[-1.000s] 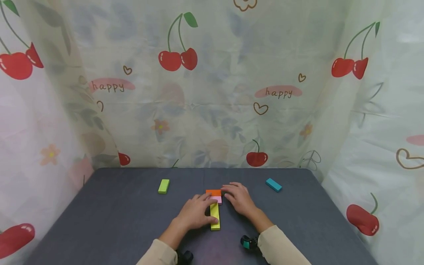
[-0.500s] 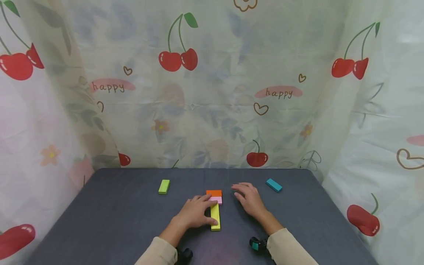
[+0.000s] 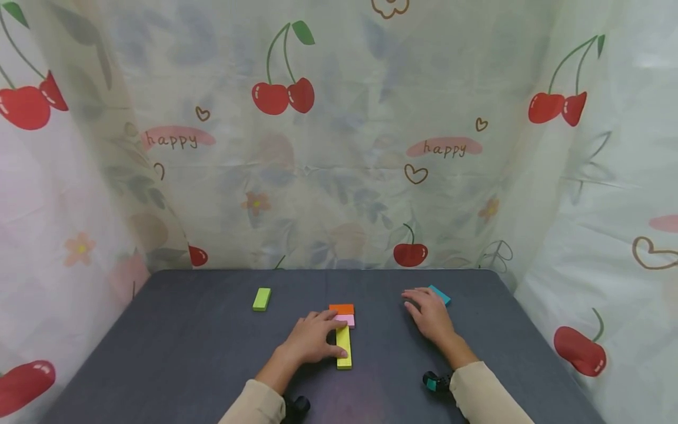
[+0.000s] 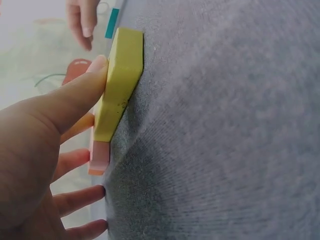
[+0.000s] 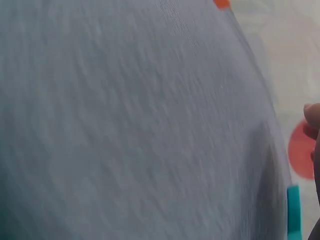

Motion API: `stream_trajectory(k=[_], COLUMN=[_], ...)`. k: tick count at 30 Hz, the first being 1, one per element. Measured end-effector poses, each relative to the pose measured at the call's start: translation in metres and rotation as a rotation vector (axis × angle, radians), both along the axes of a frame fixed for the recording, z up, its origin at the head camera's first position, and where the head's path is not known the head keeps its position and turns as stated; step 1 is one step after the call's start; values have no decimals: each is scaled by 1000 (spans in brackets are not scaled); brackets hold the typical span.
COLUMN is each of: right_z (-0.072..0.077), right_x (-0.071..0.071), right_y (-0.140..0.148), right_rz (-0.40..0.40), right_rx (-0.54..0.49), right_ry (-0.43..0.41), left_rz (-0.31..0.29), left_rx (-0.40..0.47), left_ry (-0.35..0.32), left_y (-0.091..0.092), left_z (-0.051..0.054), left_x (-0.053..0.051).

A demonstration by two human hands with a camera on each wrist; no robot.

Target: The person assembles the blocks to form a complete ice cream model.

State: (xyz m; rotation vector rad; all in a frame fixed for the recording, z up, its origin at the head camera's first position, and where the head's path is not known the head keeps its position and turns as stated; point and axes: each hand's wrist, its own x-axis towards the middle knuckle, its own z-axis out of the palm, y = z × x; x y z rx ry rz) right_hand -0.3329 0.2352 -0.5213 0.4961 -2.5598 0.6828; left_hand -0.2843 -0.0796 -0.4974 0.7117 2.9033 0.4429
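In the head view, a yellow block (image 3: 344, 347) points lengthwise toward a pink block (image 3: 346, 320), with an orange block (image 3: 341, 308) behind that. My left hand (image 3: 312, 340) rests over this group; the left wrist view shows its thumb on the yellow block (image 4: 122, 67) and a fingertip at the pink block (image 4: 100, 154). My right hand (image 3: 431, 313), fingers loosely extended and holding nothing, is beside a blue block (image 3: 441, 295) and partly covers it. Whether they touch is unclear. The right wrist view catches this block (image 5: 294, 212) and part of the hand (image 5: 314, 122) at its edge.
A light green block (image 3: 262, 299) lies at the back left of the dark table (image 3: 185, 353). A cherry-print curtain (image 3: 339, 147) hangs behind the table and along both sides. Black wrist devices (image 3: 436, 382) show under the sleeves.
My right hand has moved away from the orange block, rightward to the blue one, which it now partly covers. My left hand and the blocks have stayed in place.
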Motion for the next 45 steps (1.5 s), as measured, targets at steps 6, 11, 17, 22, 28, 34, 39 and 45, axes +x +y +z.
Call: stream_trajectory(k=[6, 11, 17, 22, 28, 34, 39, 45], right_z=[-4, -8, -9, -9, -10, -7, -6, -4], right_x=[-4, -5, -5, -5, -6, -5, -4, -4], right_y=[25, 42, 53, 57, 62, 63, 61, 60], right_rz=[-94, -141, -188, -222, -235, -247, -257, -245], right_rx=[34, 62, 80, 82, 95, 96, 71, 66], right_ry=[31, 56, -5, -40, -79, -115, -130, -125], left_rz=[9, 10, 13, 16, 17, 18, 17, 19], left_rx=[0, 16, 40, 35, 40, 31, 26, 22], left_ry=[6, -4, -21, -21, -20, -3, 8, 8], left_y=[-1, -2, -2, -2, -2, -2, -2, -1], left_z=[-1, -3, -3, -2, -4, -4, -3, -4], left_x=[0, -1, 0, 0, 0, 0, 0, 0])
